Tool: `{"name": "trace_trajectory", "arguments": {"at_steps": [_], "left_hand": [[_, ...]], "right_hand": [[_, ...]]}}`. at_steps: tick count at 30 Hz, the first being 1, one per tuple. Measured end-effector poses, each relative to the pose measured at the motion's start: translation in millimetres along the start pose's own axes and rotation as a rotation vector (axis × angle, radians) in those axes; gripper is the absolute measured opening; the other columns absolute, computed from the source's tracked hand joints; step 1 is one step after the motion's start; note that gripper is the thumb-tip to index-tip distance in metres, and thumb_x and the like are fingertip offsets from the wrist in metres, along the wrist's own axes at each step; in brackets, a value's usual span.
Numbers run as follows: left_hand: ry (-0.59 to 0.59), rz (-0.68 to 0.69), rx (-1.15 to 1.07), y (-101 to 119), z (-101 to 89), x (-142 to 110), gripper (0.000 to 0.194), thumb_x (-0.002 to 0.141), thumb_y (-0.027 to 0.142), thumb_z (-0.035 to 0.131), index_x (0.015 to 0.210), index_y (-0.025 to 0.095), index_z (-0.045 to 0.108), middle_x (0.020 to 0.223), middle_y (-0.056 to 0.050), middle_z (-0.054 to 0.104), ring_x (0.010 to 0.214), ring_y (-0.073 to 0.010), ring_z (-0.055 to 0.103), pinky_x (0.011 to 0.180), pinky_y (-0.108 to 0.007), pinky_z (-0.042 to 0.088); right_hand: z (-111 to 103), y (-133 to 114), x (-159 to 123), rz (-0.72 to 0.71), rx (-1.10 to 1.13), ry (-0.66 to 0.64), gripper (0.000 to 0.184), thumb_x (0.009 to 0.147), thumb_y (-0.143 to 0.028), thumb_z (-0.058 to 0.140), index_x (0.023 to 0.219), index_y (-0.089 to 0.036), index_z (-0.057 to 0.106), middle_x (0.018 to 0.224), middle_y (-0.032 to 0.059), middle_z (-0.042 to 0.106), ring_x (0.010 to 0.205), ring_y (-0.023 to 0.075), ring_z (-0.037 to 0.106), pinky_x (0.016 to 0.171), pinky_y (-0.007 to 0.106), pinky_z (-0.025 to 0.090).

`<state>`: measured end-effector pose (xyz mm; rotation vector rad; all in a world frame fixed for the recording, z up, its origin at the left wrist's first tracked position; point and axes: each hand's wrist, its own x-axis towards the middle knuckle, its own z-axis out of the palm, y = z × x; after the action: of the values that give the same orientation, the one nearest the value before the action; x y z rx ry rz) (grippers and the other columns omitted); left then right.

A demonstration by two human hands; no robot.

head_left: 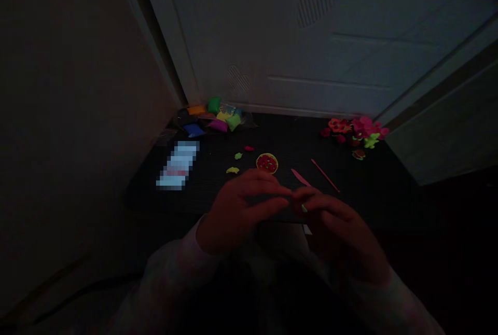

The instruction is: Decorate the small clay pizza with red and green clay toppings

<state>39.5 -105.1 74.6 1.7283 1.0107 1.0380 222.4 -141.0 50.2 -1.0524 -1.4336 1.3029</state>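
My right hand is closed over a small light-green piece of clay, which shows at its fingertips. My left hand holds nothing visible; its fingers are stretched out with the thumb apart, and the fingertips meet or nearly meet those of my right hand. Just beyond the left fingers lies a round yellow-rimmed clay piece with a red top and green bits. A pink clay knife and a thin pink stick tool rest beyond my right hand.
Small clay pieces, green, red and yellow, lie on the dark table. Bagged colored clay sits at the back left, above a blurred phone-like screen. Pink and red clay shapes cluster back right, before a white door.
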Motion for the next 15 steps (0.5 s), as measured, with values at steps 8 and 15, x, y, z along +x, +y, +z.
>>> {"name": "trace_trajectory", "arguments": {"at_steps": [8, 15], "left_hand": [[-0.085, 0.092, -0.079, 0.8, 0.7, -0.2, 0.016, 0.068, 0.014, 0.064, 0.078, 0.026, 0.069, 0.078, 0.000, 0.063, 0.074, -0.0134, 0.058, 0.069, -0.026, 0.047], [-0.031, 0.245, -0.019, -0.3, 1.8, 0.0, 0.010, 0.068, 0.010, 0.064, 0.073, 0.017, 0.067, 0.073, -0.002, 0.061, 0.073, -0.0121, 0.058, 0.066, -0.023, 0.046]], "right_hand": [[1.7, -10.5, 1.5, 0.033, 0.066, -0.042, 0.015, 0.078, -0.034, 0.052, 0.083, -0.029, 0.065, 0.103, 0.0034, 0.055, 0.095, 0.0202, 0.054, 0.078, 0.034, 0.046], [2.4, -14.2, -0.1, 0.018, 0.005, -0.042, 0.015, 0.080, -0.028, 0.051, 0.085, -0.030, 0.065, 0.105, 0.0014, 0.054, 0.100, 0.0175, 0.050, 0.086, 0.031, 0.040]]}}
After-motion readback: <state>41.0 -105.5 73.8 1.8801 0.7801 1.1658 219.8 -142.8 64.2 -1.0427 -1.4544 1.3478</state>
